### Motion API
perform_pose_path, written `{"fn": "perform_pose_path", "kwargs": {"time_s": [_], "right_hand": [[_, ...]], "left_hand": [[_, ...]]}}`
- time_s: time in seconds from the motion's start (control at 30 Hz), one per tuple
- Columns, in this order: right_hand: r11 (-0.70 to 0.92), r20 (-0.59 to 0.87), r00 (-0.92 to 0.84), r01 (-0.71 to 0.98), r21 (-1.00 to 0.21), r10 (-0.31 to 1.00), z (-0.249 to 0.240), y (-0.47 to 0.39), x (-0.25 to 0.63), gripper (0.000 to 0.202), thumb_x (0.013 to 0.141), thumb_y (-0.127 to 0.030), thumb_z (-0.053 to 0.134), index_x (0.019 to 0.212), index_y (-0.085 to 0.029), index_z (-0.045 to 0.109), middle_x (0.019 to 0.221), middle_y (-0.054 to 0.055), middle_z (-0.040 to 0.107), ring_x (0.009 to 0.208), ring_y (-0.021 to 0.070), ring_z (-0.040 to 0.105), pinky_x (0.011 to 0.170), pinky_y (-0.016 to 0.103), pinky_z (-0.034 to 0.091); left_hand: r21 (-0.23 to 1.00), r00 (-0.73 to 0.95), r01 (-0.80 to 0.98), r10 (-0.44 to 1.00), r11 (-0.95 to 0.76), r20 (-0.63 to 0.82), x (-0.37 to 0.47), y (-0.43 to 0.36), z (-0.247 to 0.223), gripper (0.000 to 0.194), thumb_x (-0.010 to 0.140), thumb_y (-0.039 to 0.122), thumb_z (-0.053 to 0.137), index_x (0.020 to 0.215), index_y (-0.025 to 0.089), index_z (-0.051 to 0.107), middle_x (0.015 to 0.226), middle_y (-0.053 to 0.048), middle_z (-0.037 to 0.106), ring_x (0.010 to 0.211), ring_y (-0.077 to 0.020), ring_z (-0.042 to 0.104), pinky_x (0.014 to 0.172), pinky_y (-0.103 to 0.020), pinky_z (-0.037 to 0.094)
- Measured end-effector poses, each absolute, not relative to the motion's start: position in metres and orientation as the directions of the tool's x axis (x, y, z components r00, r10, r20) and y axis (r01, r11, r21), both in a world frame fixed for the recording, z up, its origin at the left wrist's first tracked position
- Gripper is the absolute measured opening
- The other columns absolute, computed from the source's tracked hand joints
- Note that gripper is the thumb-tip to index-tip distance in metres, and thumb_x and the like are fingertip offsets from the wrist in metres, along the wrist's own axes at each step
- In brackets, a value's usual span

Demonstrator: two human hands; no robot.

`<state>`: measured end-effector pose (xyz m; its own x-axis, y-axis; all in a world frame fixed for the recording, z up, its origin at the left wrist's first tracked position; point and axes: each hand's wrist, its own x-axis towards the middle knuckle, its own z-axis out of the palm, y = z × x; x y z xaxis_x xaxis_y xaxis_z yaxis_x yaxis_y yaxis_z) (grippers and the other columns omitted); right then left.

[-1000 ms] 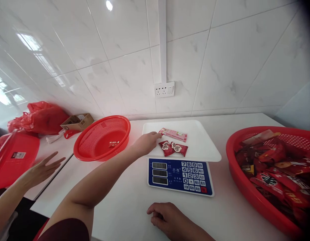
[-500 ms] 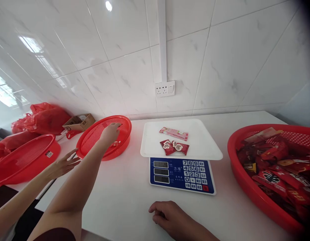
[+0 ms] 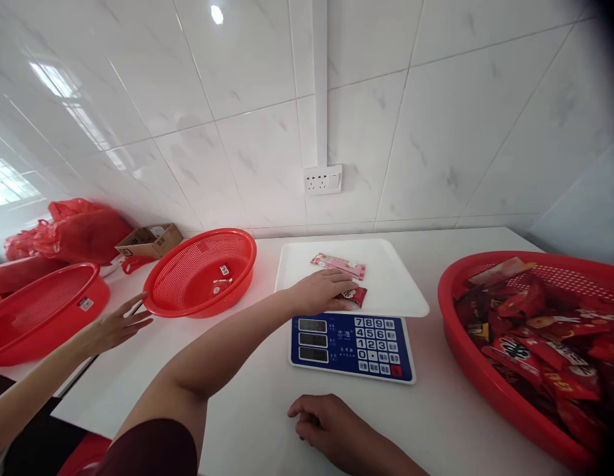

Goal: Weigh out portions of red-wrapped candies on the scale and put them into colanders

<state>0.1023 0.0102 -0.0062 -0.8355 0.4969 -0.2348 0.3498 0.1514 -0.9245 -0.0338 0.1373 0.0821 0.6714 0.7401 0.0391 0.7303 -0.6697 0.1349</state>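
My left hand (image 3: 323, 291) is over the front of the white weighing pan (image 3: 386, 274), its fingers stretched across small red snack packets (image 3: 355, 297). One packet shows beyond the fingertips; the hand partly covers the rest, and no firm grip is visible. A long pink packet (image 3: 338, 264) lies just behind on the pan. Below it is the blue keypad panel of the digital scale (image 3: 344, 345), whose display digits are too faint to read. My right hand (image 3: 323, 421) rests on the white table in front of the scale, fingers loosely curled in, with nothing in it.
At right stands a red basket (image 3: 448, 311) full of snack packets. A red basket (image 3: 161, 281) at left holds a few small packets. Another person's hand (image 3: 121, 327) hovers beside it, near another red basket (image 3: 49, 330). Red bags (image 3: 91, 231) and a cardboard box (image 3: 151, 243) sit behind.
My left hand has moved right, from over the left basket to the red packets on the weighing pan. My right hand and the other person's hand have hardly moved.
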Motion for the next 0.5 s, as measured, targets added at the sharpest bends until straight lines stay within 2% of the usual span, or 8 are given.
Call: {"fn": "perform_pose_path", "kwargs": {"time_s": [0.1, 0.17, 0.3, 0.37, 0.5], "right_hand": [[0.177, -0.223, -0.837, 0.35, -0.92, 0.499, -0.007, 0.009, 0.102, 0.026, 0.081, -0.025, 0.05, 0.1, -0.022, 0.068, 0.083, 0.001, 0.071, 0.076, 0.0164, 0.062, 0.068, 0.023, 0.044], [0.189, -0.229, -0.836, 0.363, -0.912, 0.498, -0.005, 0.009, 0.101, 0.027, 0.08, -0.024, 0.05, 0.1, -0.021, 0.068, 0.082, 0.002, 0.071, 0.075, 0.0166, 0.063, 0.068, 0.023, 0.044], [0.187, -0.254, -0.834, 0.385, -0.904, 0.49, 0.002, 0.01, 0.101, 0.029, 0.08, -0.023, 0.05, 0.1, -0.018, 0.069, 0.084, 0.004, 0.072, 0.077, 0.0175, 0.064, 0.071, 0.024, 0.045], [0.185, -0.255, -0.832, 0.386, -0.904, 0.493, 0.004, 0.01, 0.1, 0.029, 0.08, -0.023, 0.05, 0.101, -0.017, 0.069, 0.084, 0.005, 0.072, 0.077, 0.0178, 0.064, 0.072, 0.024, 0.045], [0.176, -0.241, -0.834, 0.368, -0.913, 0.496, 0.001, 0.01, 0.101, 0.029, 0.08, -0.023, 0.05, 0.101, -0.017, 0.069, 0.083, 0.004, 0.072, 0.077, 0.0172, 0.064, 0.072, 0.024, 0.045]], "left_hand": [[0.116, 0.648, 0.752, 0.76, -0.649, 0.051, -0.028, 0.152, 0.076, 0.046, 0.087, 0.051, 0.048, 0.121, 0.022, 0.053, 0.124, -0.007, 0.057, 0.114, -0.0213, 0.052, 0.093, -0.033, 0.042], [0.089, 0.618, 0.778, 0.783, -0.622, 0.075, -0.026, 0.159, 0.073, 0.048, 0.084, 0.056, 0.049, 0.116, 0.02, 0.055, 0.116, -0.008, 0.059, 0.108, -0.0236, 0.054, 0.09, -0.036, 0.043], [0.05, 0.571, 0.812, 0.809, -0.582, 0.137, -0.024, 0.173, 0.072, 0.047, 0.082, 0.059, 0.049, 0.108, 0.02, 0.057, 0.127, -0.01, 0.05, 0.121, -0.0276, 0.041, 0.102, -0.043, 0.031], [0.047, 0.543, 0.832, 0.828, -0.553, 0.144, -0.024, 0.181, 0.071, 0.048, 0.083, 0.059, 0.046, 0.109, 0.019, 0.055, 0.128, -0.011, 0.048, 0.122, -0.028, 0.04, 0.104, -0.045, 0.027], [0.051, 0.488, 0.867, 0.865, -0.496, 0.118, -0.026, 0.192, 0.069, 0.051, 0.085, 0.06, 0.04, 0.109, 0.017, 0.05, 0.112, -0.012, 0.057, 0.103, -0.0264, 0.053, 0.086, -0.04, 0.043]]}}
